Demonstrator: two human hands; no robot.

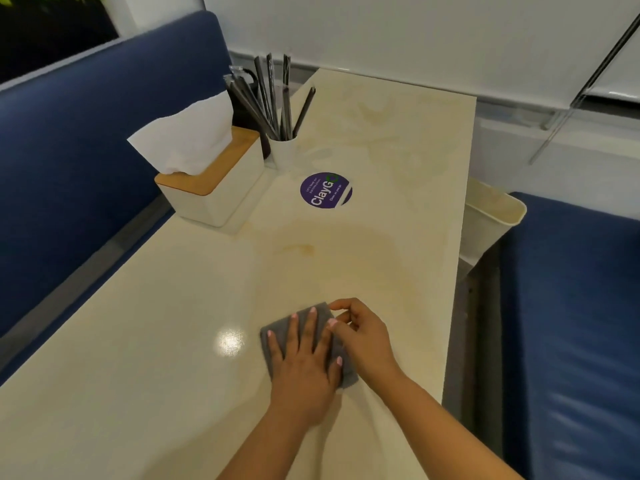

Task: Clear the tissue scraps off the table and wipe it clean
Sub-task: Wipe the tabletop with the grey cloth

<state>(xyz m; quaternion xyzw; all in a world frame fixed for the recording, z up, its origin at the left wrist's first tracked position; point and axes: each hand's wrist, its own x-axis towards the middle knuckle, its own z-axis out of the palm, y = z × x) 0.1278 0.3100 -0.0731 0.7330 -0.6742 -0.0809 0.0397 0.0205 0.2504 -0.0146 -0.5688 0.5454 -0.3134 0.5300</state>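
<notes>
Cream marble-patterned table (pixel 398 140) runs away from the camera between two blue upholstered benches (pixel 69 161), with a white wall beyond its far end. Near the near right part of the tabletop lies a folded grey cloth (pixel 349 372). On it the left hand (pixel 304 362) presses flat, fingers straight and spread, pointing away from the person. Just beside it the right hand (pixel 363 332) has its fingers curled, pinching the cloth's right far edge. Farther off on the left stands a white tissue box (pixel 221 192) with a wooden lid and one tissue pulled up. Just beyond it a white cup (pixel 284 152) holds dark wrapped straws. A round purple sticker (pixel 326 190) lies near them. A pale bin (pixel 491 216) hangs at the table's right edge.
</notes>
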